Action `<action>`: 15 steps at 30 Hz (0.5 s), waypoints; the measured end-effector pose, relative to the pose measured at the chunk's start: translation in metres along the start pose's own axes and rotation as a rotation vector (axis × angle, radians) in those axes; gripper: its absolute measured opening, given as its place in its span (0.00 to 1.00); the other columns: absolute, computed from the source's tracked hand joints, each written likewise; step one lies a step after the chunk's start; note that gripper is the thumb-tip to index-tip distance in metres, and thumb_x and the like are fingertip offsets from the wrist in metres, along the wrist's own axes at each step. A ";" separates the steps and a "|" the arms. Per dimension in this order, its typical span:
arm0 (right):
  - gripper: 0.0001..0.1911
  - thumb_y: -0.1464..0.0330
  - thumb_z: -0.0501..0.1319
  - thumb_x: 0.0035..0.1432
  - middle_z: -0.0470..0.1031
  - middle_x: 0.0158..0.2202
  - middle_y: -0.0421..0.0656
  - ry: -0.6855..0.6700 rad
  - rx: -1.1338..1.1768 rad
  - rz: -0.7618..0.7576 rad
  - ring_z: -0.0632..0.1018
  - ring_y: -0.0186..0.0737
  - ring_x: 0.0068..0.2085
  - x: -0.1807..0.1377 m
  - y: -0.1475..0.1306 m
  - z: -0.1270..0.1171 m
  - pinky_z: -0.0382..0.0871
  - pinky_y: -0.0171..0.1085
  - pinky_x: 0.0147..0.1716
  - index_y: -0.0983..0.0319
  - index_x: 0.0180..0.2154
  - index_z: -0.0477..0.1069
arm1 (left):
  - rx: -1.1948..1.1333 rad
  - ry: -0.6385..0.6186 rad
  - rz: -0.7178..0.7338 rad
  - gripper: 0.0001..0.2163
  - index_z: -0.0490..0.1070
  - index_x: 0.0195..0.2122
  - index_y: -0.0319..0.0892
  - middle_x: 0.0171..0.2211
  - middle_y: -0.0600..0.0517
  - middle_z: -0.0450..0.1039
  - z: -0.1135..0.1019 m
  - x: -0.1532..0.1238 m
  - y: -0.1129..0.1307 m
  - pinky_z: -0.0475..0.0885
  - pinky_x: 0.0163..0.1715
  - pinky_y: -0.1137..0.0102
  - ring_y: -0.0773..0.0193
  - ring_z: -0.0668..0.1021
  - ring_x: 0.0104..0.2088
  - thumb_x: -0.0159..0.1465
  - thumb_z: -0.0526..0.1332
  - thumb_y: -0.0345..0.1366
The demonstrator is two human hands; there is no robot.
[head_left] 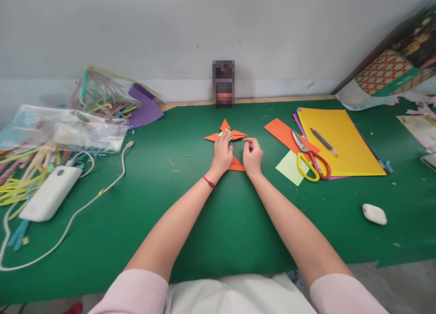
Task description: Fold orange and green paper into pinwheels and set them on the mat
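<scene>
A folded orange paper shape with pointed arms and a pale green middle lies on the green tabletop. My left hand rests on its middle, fingers stretched out flat and holding nothing. Just off the tip of the right-hand point is my right hand, its fingers curled in and pressed together. Whether anything is inside that closed hand is hidden. Between my wrists shows an orange paper triangle; my left hand covers where it meets the shape.
On the right are an orange strip, a light green square, scissors, yellow sheets with a pen, and a white case. A power bank, cable and paper strips lie left. A pixelated upright object stands behind.
</scene>
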State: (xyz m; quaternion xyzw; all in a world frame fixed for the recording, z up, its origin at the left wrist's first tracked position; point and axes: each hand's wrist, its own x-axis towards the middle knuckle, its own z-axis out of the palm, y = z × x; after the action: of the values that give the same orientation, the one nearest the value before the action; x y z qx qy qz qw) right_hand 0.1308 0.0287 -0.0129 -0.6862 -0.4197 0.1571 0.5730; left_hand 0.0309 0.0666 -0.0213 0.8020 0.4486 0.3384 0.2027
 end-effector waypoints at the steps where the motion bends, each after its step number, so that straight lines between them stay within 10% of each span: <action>1: 0.08 0.70 0.49 0.54 0.60 0.17 0.33 0.001 0.002 0.040 0.63 0.35 0.20 0.001 -0.001 -0.001 0.61 0.34 0.25 0.60 0.30 0.66 | -0.034 0.017 0.008 0.19 0.61 0.54 0.39 0.58 0.41 0.62 0.000 0.001 -0.002 0.56 0.60 0.56 0.59 0.63 0.61 0.62 0.47 0.27; 6: 0.07 0.72 0.51 0.50 0.56 0.14 0.32 -0.180 -0.031 0.083 0.62 0.35 0.19 0.009 0.004 -0.007 0.59 0.34 0.23 0.60 0.26 0.67 | 0.047 0.045 0.093 0.16 0.64 0.51 0.35 0.56 0.38 0.65 -0.005 -0.003 0.006 0.58 0.59 0.56 0.56 0.65 0.59 0.63 0.48 0.28; 15: 0.11 0.73 0.50 0.55 0.68 0.32 0.48 -0.354 -0.403 -0.419 0.68 0.41 0.29 -0.019 0.014 -0.012 0.66 0.39 0.31 0.66 0.38 0.69 | 0.300 -0.046 0.362 0.16 0.68 0.49 0.34 0.53 0.38 0.68 -0.011 -0.017 0.021 0.65 0.55 0.62 0.58 0.71 0.54 0.65 0.46 0.26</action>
State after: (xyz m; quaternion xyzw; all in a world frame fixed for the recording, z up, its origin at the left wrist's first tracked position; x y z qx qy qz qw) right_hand 0.1331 0.0062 -0.0272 -0.6468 -0.6670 0.0665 0.3638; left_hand 0.0288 0.0411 -0.0062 0.8980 0.3378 0.2806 0.0273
